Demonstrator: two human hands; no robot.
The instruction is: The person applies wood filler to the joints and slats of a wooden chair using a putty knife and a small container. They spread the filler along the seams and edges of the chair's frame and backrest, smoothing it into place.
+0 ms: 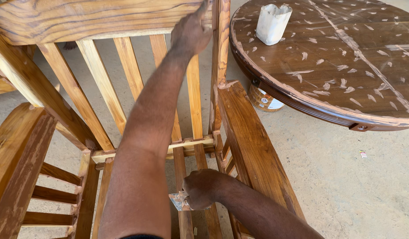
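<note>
A varnished wooden armchair with a slatted back and seat fills the left of the head view. My left hand (191, 31) reaches up and grips the chair's top rail (80, 17) near its right end. My right hand (204, 188) is low over the seat slats (183, 168), closed on a small flat scraper (177, 201) whose blade points left against a slat. The chair's right armrest (249, 137) runs just beside my right forearm. Patches of brownish filler show on the left armrest (18, 150).
A round dark wooden table (346, 66), dotted with pale filler marks, stands at the right, close to the chair. A white cut plastic container (272, 23) sits on it. A small tin (264, 101) stands on the concrete floor (346, 186) under the table's edge.
</note>
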